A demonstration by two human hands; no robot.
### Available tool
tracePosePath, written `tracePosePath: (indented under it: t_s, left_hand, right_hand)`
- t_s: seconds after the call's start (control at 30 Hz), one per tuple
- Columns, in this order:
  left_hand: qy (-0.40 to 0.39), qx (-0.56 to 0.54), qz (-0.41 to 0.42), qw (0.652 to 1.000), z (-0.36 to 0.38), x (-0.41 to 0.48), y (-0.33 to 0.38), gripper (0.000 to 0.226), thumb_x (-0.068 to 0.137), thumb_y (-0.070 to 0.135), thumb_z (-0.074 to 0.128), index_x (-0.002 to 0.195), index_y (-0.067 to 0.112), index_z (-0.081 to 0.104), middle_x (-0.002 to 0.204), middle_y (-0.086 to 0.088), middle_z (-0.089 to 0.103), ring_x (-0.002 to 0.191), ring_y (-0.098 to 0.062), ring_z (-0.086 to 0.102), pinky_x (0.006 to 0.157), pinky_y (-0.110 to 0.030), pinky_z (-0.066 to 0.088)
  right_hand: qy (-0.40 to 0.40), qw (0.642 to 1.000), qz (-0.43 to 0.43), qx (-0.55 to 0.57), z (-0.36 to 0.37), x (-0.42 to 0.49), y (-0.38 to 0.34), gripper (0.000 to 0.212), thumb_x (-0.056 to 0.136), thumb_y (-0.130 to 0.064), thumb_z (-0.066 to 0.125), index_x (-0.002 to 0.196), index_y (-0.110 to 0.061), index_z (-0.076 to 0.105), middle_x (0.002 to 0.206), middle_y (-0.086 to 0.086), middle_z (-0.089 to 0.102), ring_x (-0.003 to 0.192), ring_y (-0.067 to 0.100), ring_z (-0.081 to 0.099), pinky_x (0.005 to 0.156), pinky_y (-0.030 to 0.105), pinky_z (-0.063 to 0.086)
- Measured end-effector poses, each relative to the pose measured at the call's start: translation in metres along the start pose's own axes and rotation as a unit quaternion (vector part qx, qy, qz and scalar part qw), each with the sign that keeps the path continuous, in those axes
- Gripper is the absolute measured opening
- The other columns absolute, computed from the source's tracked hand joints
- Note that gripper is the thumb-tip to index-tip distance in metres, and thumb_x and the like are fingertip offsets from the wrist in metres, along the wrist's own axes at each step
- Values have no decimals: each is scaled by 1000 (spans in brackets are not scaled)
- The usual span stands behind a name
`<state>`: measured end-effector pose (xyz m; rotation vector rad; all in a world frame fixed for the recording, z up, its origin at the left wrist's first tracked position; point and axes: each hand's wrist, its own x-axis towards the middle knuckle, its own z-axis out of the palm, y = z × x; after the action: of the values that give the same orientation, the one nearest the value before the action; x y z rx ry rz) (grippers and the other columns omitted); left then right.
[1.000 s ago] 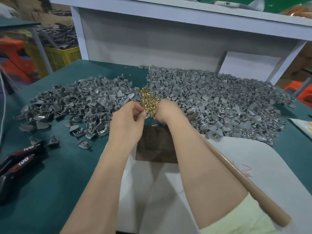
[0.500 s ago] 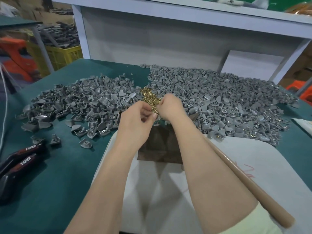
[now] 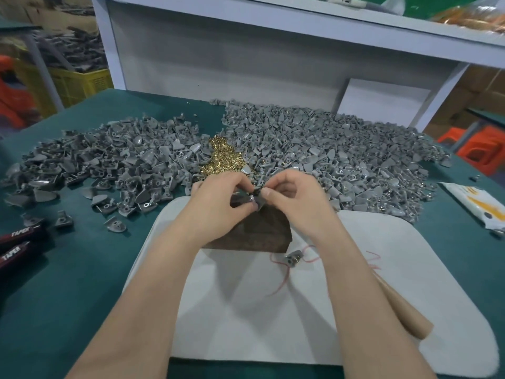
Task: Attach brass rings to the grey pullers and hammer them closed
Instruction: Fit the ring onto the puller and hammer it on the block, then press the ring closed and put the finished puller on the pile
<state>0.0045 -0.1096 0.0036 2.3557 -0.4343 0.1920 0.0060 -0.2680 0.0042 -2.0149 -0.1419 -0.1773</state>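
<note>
Brass rings [image 3: 224,157] lie in 1 small heap at centre rear of the work area, btw. 2 heaps of grey pullers: L heap [image 3: 109,160] and R heap [image 3: 328,151]. The R heap is the larger. Both touch the brass heap at its edges.

Hands: we note the left hand [image 3: 216,203] and right hand [image 3: 297,195] close together above the far part of the dark block [image 3: 259,233]. Each pinches the same held puller [image 3: 252,199] btw. thumb and fingertips, w/ the other fingers curled. Whether a ring sits in the pinch we cannot tell, as the part is small and partly hidden by fingers.

Work surface:
- The dark block stands at the far edge of the white mat [image 3: 246,310].
- The mat lies on the green table cover [image 3: 68,283].
- 1 loose puller [image 3: 292,259] lies on the mat just in front of the block, on the red pen marks [image 3: 281,283].
- 1 wooden handle [image 3: 404,310] lies along the mat's R side and passes under the right forearm. Its head is hidden.

Periphery:
- 2 black tools marked TAPER [image 3: 19,242] at the L edge.
- 1 printed packet [image 3: 475,206] at the R edge.
- Several stray pullers lie apart from the L heap on its near side.
- To the rear we see a white shelf unit [image 3: 246,64], a yellow crate [image 3: 79,80] far L and orange stools [image 3: 481,143] far R.
</note>
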Motion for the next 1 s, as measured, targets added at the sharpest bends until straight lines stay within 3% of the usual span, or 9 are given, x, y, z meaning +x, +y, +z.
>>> tracePosePath:
  t_s: [0.07,0.23,0.4,0.67,0.83,1.0]
  left_hand:
    - [-12,7,-12,1000,-1,0,0,16,83,28,68,92,32,56,102,10,60,108,-15,54,99,-45,39]
    - [-20,30,-19,999,1,1,0,8,88,25,62,84,31,58,100,4,57,107,-20,53,97,-45,39]
    - [-15,52,-26,998,2,1,1,10,86,29,60,80,33,54,99,7,52,108,-20,49,99,-45,36]
    - [-10,55,-10,998,2,0,1,13,86,30,61,76,31,53,97,7,53,107,-20,48,98,-41,35]
    - [-9,55,-12,998,2,1,2,15,87,32,62,76,29,53,100,5,54,107,-20,48,99,-43,35]
    - [-12,39,1,999,2,1,2,13,86,27,64,77,24,54,98,2,55,104,-24,49,96,-45,38]
  right_hand:
    - [4,1000,-19,-23,4,1,0,20,81,-8,70,74,-24,61,75,-4,66,77,16,63,79,32,52]
    - [10,996,-29,-84,8,2,3,24,81,-13,72,66,-30,62,70,-8,65,68,10,58,72,29,50]
    - [11,989,-35,-143,9,1,2,19,81,-17,71,69,-31,64,67,-15,61,62,-1,53,62,12,40]
    - [10,974,-59,-218,9,-7,-5,9,85,-19,66,78,-22,64,82,-9,52,73,7,52,70,21,38]
    - [16,954,-91,-285,14,-10,-10,6,89,-14,61,83,-13,63,92,-1,51,84,19,55,79,32,44]
    - [19,946,-87,-313,15,-10,-13,15,90,-15,58,78,-21,52,87,-6,44,78,13,46,72,24,36]
